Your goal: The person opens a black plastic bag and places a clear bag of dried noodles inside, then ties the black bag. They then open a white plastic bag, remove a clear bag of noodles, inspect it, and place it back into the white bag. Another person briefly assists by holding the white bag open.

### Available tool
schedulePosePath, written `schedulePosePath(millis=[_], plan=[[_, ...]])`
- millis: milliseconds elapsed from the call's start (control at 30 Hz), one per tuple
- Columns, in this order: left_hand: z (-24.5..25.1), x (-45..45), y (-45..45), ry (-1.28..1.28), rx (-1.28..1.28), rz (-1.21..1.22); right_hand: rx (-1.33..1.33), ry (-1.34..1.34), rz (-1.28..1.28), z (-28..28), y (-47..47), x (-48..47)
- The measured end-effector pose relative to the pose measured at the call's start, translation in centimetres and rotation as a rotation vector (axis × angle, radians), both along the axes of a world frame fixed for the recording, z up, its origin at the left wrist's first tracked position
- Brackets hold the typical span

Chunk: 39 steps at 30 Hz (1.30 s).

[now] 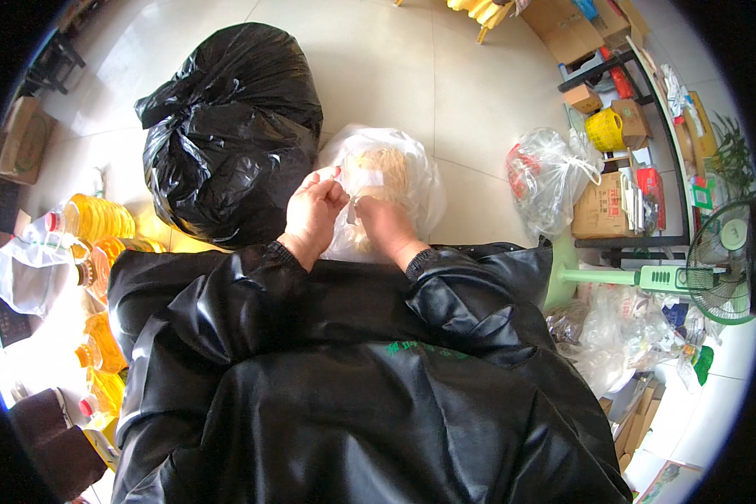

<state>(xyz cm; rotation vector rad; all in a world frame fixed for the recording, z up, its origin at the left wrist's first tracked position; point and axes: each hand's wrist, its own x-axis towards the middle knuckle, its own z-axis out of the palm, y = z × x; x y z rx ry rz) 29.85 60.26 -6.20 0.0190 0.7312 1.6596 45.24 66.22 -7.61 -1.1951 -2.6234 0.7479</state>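
A translucent white plastic bag (pixel 419 170) lies before me, with a bundle of pale yellowish strands (pixel 387 165) in it and a small white slip (pixel 370 178) on the strands. My left hand (pixel 315 211) is raised at the bag's left side, its fingers bent; whether it pinches something thin cannot be made out. My right hand (pixel 384 223) is over the lower part of the bag, its fingertips turned down around a small greyish thing that is too small to name. The two hands are close together but apart. A black apron and dark sleeves cover my lap and arms.
A large, full black plastic bag (pixel 239 138) stands at the left of the white one. Bottles of yellow oil (pixel 104 217) are at the far left. On the right are a knotted clear bag (pixel 545 183), a shelf with cardboard boxes (pixel 601 208) and a green electric fan (pixel 661 277).
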Motion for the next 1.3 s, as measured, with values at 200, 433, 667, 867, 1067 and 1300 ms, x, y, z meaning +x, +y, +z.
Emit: schedulePosePath(millis=[200,433,667,867,1067,1300], plan=[[-0.9,-0.4,-0.6,0.514,-0.424,-0.188,-0.017,0.267,-0.03,0.0,-0.3,-0.2],[-2.6,0.8,-0.7,1.165,-0.297,-0.518,-0.06,0.21,0.019,-1.4,-0.3,0.0],[0.6,0.9,-0.8,0.814,-0.1,-0.527,-0.043,0.07,-0.053,-1.6,0.7,0.3],[2.9,-0.7,-0.9,0.533,0.02,-0.356,-0.037,0.048,-0.037,0.0,0.5,0.3],[0.7,-2.2,-0.1,0.737,-0.11,-0.248,-0.184,0.152,-0.09,1.6,-0.5,0.0],[-1.8,-0.1,-0.7,0.918,-0.003,-0.502,-0.369,0.414,-0.1,1.1,0.9,1.1]])
